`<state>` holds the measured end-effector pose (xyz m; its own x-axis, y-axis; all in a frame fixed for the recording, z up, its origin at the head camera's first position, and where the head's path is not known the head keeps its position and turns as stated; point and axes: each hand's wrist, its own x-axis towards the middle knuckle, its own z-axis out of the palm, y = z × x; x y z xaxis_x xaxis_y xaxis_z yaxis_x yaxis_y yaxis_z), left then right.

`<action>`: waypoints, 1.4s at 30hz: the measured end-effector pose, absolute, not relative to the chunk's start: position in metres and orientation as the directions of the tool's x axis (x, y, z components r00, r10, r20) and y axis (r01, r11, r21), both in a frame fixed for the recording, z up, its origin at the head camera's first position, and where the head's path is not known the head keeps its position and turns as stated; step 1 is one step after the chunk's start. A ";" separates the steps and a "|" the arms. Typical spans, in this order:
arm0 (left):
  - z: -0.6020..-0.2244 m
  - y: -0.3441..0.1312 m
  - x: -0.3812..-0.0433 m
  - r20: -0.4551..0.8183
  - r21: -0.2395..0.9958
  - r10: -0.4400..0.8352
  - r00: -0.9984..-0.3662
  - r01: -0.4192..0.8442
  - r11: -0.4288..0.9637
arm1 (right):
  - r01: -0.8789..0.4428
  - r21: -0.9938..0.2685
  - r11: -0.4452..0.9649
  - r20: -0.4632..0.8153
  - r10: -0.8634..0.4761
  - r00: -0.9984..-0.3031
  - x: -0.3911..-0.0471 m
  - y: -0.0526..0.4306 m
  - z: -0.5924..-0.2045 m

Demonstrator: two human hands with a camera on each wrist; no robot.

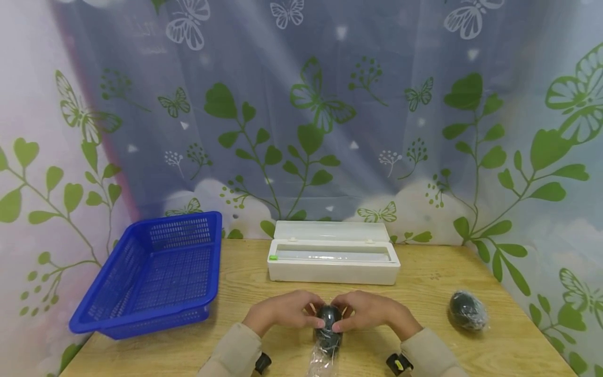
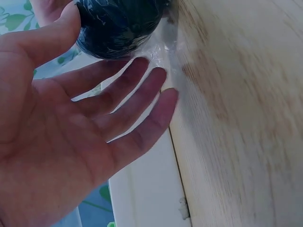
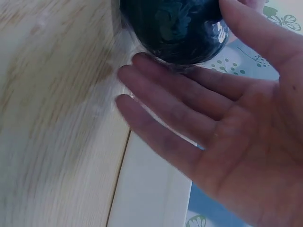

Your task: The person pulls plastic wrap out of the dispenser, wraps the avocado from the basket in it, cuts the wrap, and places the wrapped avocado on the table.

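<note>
At the front middle of the table in the head view stands a dark, glossy egg-shaped object [image 1: 329,314] with clear cling film [image 1: 322,361] trailing from its near side. My left hand [image 1: 293,313] holds it from the left, thumb on its near face and fingers behind. From the opposite side my right hand [image 1: 366,312] does the same, the two thumbs almost meeting. Both wrist views show the dark object [image 2: 118,28] in film, pinched at its side by the thumb, with the lower fingers spread loosely beside it.
Behind the hands lies a white cling film box [image 1: 333,272], lid raised, a film roll inside. A blue plastic basket [image 1: 214,272] sits at the left. On the right rests another dark egg-shaped object [image 1: 466,310] wrapped in film. A printed curtain [image 1: 264,104] hangs behind the wooden table [image 1: 424,272].
</note>
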<state>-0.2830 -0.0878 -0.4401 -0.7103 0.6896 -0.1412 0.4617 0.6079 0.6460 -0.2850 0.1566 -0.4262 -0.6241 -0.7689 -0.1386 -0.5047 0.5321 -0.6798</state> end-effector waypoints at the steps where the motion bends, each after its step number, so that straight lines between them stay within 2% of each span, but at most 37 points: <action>1: -0.440 -0.088 -0.283 -0.141 0.640 0.689 -0.711 0.466 0.612 | -0.508 -0.683 0.524 -0.130 -0.772 -0.622 -0.285 0.156 -0.426; 3: -0.440 -0.089 -0.283 -0.123 0.625 0.695 -0.708 0.489 0.609 | -0.527 -0.682 0.507 -0.100 -0.778 -0.620 -0.286 0.156 -0.426; 8: -0.440 -0.090 -0.286 -0.040 0.635 0.702 -0.711 0.524 0.567 | -0.556 -0.663 0.501 -0.001 -0.744 -0.668 -0.287 0.157 -0.424; 11: -0.438 -0.092 -0.287 0.000 0.680 0.691 -0.723 0.507 0.530 | -0.576 -0.650 0.495 0.084 -0.707 -0.702 -0.287 0.158 -0.422; 17: -0.431 -0.094 -0.288 0.056 0.758 0.671 -0.739 0.469 0.454 | -0.623 -0.613 0.485 0.211 -0.660 -0.721 -0.287 0.158 -0.420; 29: -0.422 -0.094 -0.288 0.125 0.750 0.628 -0.768 0.487 0.447 | -0.585 -0.655 0.478 0.194 -0.643 -0.741 -0.286 0.157 -0.415; 35: -0.421 -0.093 -0.286 0.165 0.740 0.648 -0.744 0.528 0.418 | -0.587 -0.650 0.482 0.190 -0.645 -0.740 -0.285 0.156 -0.412; 42: -0.417 -0.093 -0.284 0.265 0.720 0.654 -0.709 0.597 0.355 | -0.603 -0.638 0.479 0.245 -0.616 -0.748 -0.283 0.157 -0.408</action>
